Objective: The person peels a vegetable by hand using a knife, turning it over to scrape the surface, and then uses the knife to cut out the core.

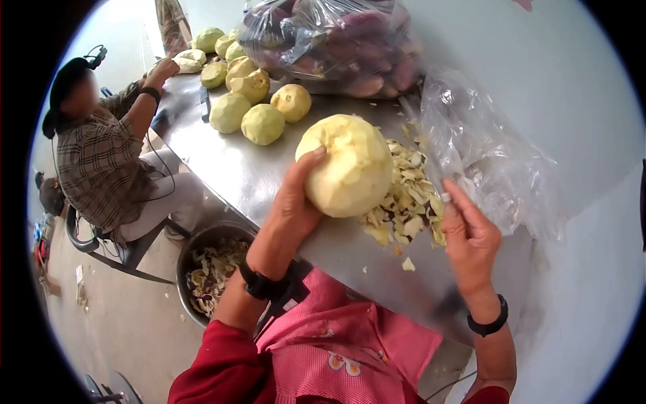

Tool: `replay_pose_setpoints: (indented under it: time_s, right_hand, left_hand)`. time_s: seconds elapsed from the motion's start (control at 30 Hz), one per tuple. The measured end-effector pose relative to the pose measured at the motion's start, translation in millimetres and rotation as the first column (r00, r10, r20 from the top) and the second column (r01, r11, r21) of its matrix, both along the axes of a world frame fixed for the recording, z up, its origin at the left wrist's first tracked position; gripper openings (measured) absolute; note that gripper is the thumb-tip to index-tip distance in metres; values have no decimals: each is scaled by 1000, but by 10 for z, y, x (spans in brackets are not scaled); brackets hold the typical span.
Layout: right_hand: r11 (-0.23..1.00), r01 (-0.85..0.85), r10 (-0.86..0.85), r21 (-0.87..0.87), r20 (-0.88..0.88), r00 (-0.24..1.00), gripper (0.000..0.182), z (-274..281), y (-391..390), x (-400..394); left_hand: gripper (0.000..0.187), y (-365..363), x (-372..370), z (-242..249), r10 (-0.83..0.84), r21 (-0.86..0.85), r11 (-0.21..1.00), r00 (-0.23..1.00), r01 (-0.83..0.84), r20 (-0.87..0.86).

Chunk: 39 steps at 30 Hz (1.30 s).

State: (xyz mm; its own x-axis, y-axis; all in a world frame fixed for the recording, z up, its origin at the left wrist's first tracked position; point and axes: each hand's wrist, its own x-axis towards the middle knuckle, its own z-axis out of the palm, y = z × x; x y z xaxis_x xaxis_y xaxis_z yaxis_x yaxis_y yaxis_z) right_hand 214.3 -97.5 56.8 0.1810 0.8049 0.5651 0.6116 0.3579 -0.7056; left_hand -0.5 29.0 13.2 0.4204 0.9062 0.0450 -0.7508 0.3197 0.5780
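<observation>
Peeled round eggplant (350, 172): our landmark, above the steel table (336, 250), no clear long axis | Left hand (293, 205): nearer, at its left, fingers clamped on it | Right hand (472, 239): apart, to its right, eggplant leftward of the curled fingers; their grip we cannot tell through blur | Peelings (412, 195): beneath its right side

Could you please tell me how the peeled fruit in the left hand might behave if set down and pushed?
The peeled fruit would probably roll, being nearly round, though its cut facets might slow it. It seems stiff, holding its form in the left hand. With the skin pared away, it may be slippery.
</observation>
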Motion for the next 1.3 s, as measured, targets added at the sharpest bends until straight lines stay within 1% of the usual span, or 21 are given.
replay_pose_setpoints:
  time_s: [0.03, 0.1, 0.13, 0.17, 0.23, 0.27, 0.33, 0.5, 0.6, 0.67, 0.7, 0.77, 0.8, 0.87, 0.9, 0.97, 1.0, 1.07, 1.2, 1.27, 1.3]
  right_hand:
    - [1000, -10, 10, 2, -4, 1000, 31, -37, 44, -33]
    - [993, -81, 54, 89, 277, 959, 32, -139, 114, -142]
    - [980, -124, 73, 154, 300, 951, 38, -245, 168, -192]
    - [981, -124, 77, 147, 291, 954, 38, -267, 158, -229]
    - [978, -165, 91, 127, 456, 885, 46, -266, 129, -271]
    - [967, -201, 113, 158, 444, 889, 51, -328, 153, -269]
    - [967, -193, 98, 166, 457, 884, 51, -355, 146, -256]
    - [969, -189, 99, 158, 452, 887, 53, -424, 155, -214]
    - [977, -156, 57, 146, 526, 848, 55, -430, 112, -224]
    - [980, -96, -32, 174, 614, 789, 57, -434, 95, -232]
    - [980, -96, -33, 176, 614, 789, 57, -452, 106, -217]
    - [969, 34, -177, 244, 592, 786, 58, -519, 172, -144]
    - [969, 35, -177, 244, 591, 787, 58, -543, 214, -70]
    - [977, 118, -181, 181, 388, 904, 51, -570, 279, 75]
    - [976, 117, -181, 184, 385, 905, 51, -564, 267, 55]
    - [960, -54, -59, 275, 389, 919, 58, -542, 220, -34]
    - [960, -57, -55, 276, 382, 923, 58, -532, 167, -80]
    - [967, -139, 19, 211, 487, 873, 58, -500, 59, -150]
    - [961, -152, 14, 232, 504, 863, 59, -500, 7, -207]
    - [958, -188, 12, 215, 626, 779, 60, -509, -10, -239]
    - [958, -190, 12, 217, 626, 780, 60, -524, 7, -255]
  left_hand:
    - [56, -14, 2, -4, -6, -38, 999, 999, 8, 39]
    - [56, -35, 22, -28, 7, 2, 1000, 1000, -7, 16]
    - [55, -56, 53, -44, 31, 5, 999, 1000, -31, 3]
    - [54, -76, 71, -68, 54, 8, 999, 999, -54, -9]
    - [53, -74, 86, -128, 46, 39, 998, 998, -45, -38]
    - [52, -80, 100, -161, 80, 86, 993, 996, -77, -29]
    - [51, -85, 143, -202, 145, 183, 973, 989, -142, 0]
    - [52, -83, 143, -165, 184, 84, 980, 981, -179, -56]
    - [53, -112, 140, -179, 224, 80, 973, 972, -218, -68]
    - [54, -118, 138, -161, 245, 99, 966, 967, -238, -64]
    - [55, -117, 136, -145, 247, 85, 967, 963, -238, -107]
    - [56, -134, 125, -123, 247, 70, 968, 957, -239, -149]
    - [59, -149, 116, -115, 242, 63, 970, 959, -235, -146]
    - [63, -175, 97, -107, 220, 77, 974, 968, -212, -120]
    - [63, -175, 99, -106, 222, 81, 974, 968, -213, -122]
    - [63, -172, 98, -122, 216, 74, 975, 970, -209, -114]
    - [63, -174, 93, -133, 221, 77, 974, 968, -213, -121]
    - [62, -166, 101, -151, 235, 87, 971, 962, -224, -140]
    - [61, -146, 107, -196, 275, 99, 960, 948, -262, -158]
    - [59, -104, 110, -242, 282, 105, 957, 952, -271, -120]
    - [59, -107, 115, -233, 285, 107, 956, 951, -273, -120]
